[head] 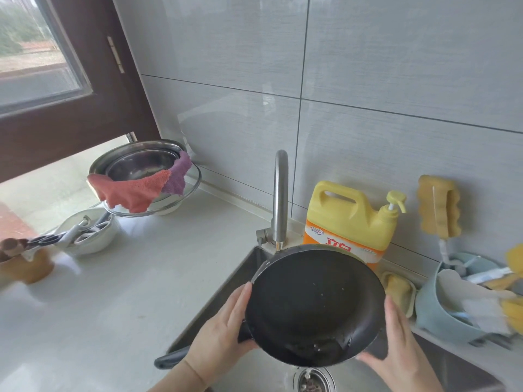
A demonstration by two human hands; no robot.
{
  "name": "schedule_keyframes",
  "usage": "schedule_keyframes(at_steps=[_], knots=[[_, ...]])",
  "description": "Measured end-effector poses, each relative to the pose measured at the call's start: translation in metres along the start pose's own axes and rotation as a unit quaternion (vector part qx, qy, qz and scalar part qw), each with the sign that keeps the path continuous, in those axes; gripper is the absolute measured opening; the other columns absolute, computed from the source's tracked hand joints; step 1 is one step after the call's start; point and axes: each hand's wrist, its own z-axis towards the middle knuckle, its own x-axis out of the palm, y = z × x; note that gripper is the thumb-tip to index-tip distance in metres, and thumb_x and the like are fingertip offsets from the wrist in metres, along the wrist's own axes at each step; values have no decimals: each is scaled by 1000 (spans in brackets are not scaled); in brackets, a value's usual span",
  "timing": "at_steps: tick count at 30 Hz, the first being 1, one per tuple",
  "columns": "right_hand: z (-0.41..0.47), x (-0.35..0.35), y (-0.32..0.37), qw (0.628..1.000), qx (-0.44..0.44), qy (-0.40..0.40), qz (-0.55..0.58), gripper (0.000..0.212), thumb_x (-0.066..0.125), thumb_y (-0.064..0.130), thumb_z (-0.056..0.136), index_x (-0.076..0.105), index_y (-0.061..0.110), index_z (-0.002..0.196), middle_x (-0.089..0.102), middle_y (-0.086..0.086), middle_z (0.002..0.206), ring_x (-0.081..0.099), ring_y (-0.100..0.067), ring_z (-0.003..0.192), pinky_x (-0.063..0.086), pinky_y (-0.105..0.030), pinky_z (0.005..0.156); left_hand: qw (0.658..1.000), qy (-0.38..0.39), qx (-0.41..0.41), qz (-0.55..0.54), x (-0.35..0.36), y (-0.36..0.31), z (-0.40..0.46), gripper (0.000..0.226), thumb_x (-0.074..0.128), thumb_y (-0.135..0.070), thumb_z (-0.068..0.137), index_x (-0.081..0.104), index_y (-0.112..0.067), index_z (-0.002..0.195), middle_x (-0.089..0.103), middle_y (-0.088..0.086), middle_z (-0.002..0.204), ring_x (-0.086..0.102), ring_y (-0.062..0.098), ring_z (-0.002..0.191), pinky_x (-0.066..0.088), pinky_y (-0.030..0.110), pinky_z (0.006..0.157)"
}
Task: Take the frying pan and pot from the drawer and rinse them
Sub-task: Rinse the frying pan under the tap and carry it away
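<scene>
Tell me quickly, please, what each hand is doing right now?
Left hand: holds the frying pan by its left rim, fingers curled round it.
Right hand: holds the pan's right rim, over the sink.

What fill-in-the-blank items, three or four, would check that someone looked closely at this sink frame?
1. Both hands hold the black frying pan tilted above the ____.
2. The detergent jug behind the pan is mostly ____ in colour.
3. The left hand and right hand hold the pan by its ____, not its handle.
4. An orange-red cloth hangs over stacked ____ bowls near the window.

Missing words: sink; yellow; rim; metal
</scene>
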Motion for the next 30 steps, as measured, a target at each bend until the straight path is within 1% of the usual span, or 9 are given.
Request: schedule_keyframes(at_steps=[2,5,7,10,14,17,22,28,30], knots=[[4,11,6,999,7,29,12,125,66,76,63,-3,30,156,18,9,161,31,-8,143,39,-19,103,1000,-11,-12,0,-5,9,-8,97,51,-67,85,6,-20,157,37,5,147,58,14,112,53,16,71],[10,29,18,996,16,85,8,155,95,45,44,-14,37,153,25,-6,151,37,-26,133,41,-39,98,999,-17,-40,7,-16,22,-19,104,57,-68,77,8,-23,157,35,0,149,63,11,104,51,15,63],[13,41,25,993,7,118,11,153,94,42,52,-27,47,146,7,3,157,18,-13,143,29,-32,110,998,-26,-62,1,-24,29,-28,104,58,-70,74,13,-23,156,31,-6,149,62,9,97,51,16,55],[20,55,37,988,-30,151,21,150,93,43,54,-20,35,152,-11,16,162,-3,2,147,12,-14,116,996,-39,-84,2,-36,41,-41,98,46,-81,78,17,-28,154,32,-6,146,60,12,92,52,19,53],[27,64,50,984,-45,171,39,141,89,36,67,-27,42,148,-25,30,155,-4,2,146,-7,-7,112,992,-46,-115,11,-43,52,-55,101,49,-81,76,16,-28,155,44,8,139,56,14,97,49,20,73],[25,63,48,987,-56,150,32,143,90,38,63,-21,35,152,-20,26,158,3,-5,146,-2,-8,114,992,-41,-121,18,-44,48,-49,101,47,-81,77,13,-28,156,45,9,136,56,14,94,52,20,62],[16,44,28,992,-25,120,32,144,92,39,59,-17,36,153,-17,28,158,-6,12,143,13,-20,113,995,-11,-99,26,-33,30,-29,90,41,-78,83,24,-20,149,41,4,141,65,8,80,50,18,51],[0,13,-3,998,-21,55,29,132,74,58,56,-6,28,156,-5,23,162,8,4,146,21,-18,111,1000,5,-12,28,-11,6,-2,91,43,-69,87,17,-13,153,38,7,146,59,18,115,49,15,81],[-5,2,-9,999,-19,28,14,137,80,54,52,-6,29,156,-2,24,162,8,7,146,25,-21,109,1000,2,10,20,-7,-6,8,89,47,-66,88,17,-12,152,37,8,145,53,17,116,48,14,81]])
